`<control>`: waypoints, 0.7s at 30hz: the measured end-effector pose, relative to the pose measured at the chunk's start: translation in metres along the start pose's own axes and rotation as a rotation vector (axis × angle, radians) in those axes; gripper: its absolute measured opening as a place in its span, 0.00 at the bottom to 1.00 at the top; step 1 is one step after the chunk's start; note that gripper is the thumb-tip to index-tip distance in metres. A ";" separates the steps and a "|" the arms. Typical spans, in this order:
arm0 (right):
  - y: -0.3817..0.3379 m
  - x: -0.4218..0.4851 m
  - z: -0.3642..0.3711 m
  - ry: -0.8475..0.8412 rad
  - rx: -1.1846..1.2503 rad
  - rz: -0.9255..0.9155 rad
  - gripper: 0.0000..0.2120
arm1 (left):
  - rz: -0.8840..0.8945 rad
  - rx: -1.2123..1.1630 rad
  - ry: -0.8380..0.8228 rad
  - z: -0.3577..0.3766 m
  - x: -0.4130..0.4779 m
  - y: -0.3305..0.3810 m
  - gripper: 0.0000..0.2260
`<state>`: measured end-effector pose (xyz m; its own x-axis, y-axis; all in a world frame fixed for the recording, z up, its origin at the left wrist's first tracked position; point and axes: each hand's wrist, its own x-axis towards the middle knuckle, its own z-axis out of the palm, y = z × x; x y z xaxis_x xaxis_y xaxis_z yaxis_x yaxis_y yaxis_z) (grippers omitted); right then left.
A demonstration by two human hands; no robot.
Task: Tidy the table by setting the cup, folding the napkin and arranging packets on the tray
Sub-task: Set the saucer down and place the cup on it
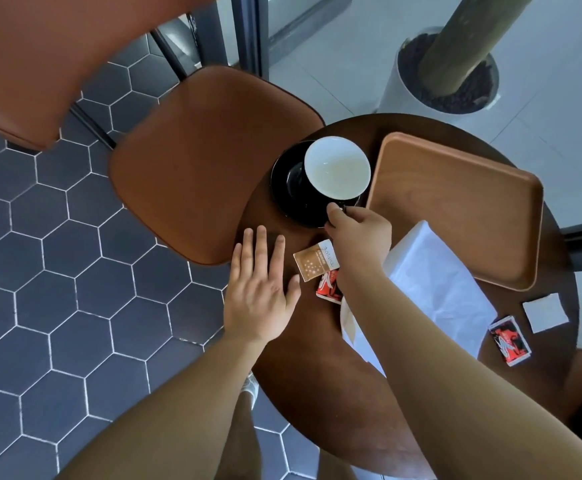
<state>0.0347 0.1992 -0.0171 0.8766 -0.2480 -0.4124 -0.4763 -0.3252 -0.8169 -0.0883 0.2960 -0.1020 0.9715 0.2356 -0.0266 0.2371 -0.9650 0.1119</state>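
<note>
Currently, cup (337, 168), judged stiff and breakable, is pinched at its handle by right hand (360, 237) on saucer (282, 183) beside tray (455, 209); left hand (260, 299) is held flat, fingers straight, empty.

Both hands out, bare forearms in view; right on cup, left flat.
Left hand (260, 292): palm down, fingers straight and slightly spread, thumb out to the right; forearm enters from bottom left. Whether it rests or hovers: cannot tell. Right hand (358, 237): further forward than the left, back of hand up, fingers curled, thumb and forefinger pinching at the handle of the cup (337, 171); the handle is mostly hidden by the fingers. Forearm enters from bottom right. Hands near each other, apart.
</note>
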 end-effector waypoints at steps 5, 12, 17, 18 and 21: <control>0.003 -0.002 0.011 -0.025 -0.041 -0.055 0.20 | 0.007 -0.013 0.010 0.001 -0.001 -0.001 0.30; 0.007 0.000 0.020 -0.075 -0.145 -0.098 0.23 | 0.006 0.001 -0.001 0.001 -0.001 -0.001 0.30; 0.010 -0.003 0.015 -0.176 -0.161 -0.127 0.11 | 0.006 -0.028 0.005 0.002 -0.001 -0.001 0.29; 0.013 -0.007 0.011 -0.187 -0.141 -0.124 0.09 | 0.005 -0.040 0.006 0.002 -0.001 -0.001 0.29; 0.033 -0.026 -0.007 -0.201 -0.190 -0.184 0.03 | 0.001 -0.099 0.010 -0.002 -0.001 -0.002 0.29</control>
<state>-0.0045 0.1887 -0.0299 0.9362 0.0100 -0.3514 -0.2959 -0.5169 -0.8033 -0.0895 0.2983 -0.1006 0.9714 0.2367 -0.0162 0.2348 -0.9492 0.2093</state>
